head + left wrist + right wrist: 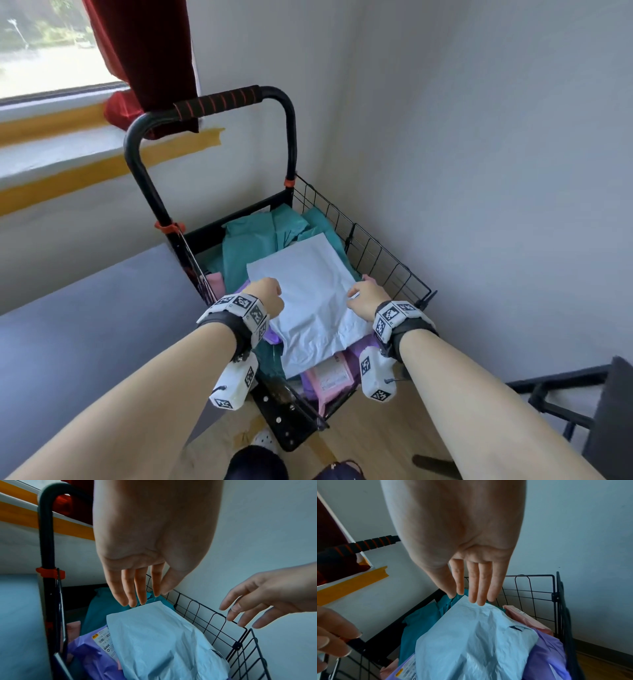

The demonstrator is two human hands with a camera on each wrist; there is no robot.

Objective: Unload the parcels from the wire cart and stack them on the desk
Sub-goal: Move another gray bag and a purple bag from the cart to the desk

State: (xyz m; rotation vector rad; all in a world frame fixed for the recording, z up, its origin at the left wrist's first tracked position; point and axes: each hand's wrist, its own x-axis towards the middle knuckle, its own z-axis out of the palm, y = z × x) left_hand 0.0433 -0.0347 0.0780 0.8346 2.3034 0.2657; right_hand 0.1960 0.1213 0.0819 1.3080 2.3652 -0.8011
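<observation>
Parcels fill the wire cart (359,246); a white mailer (305,294) lies on top. Left hand (265,296) and right hand (364,298) hover at its near edges, fingers relaxed, gripping nothing. Slippery plastic could slide from a shallow pinch.

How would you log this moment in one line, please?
phase: reaching | left hand: open | right hand: open | target: white parcel, top of wire cart
</observation>
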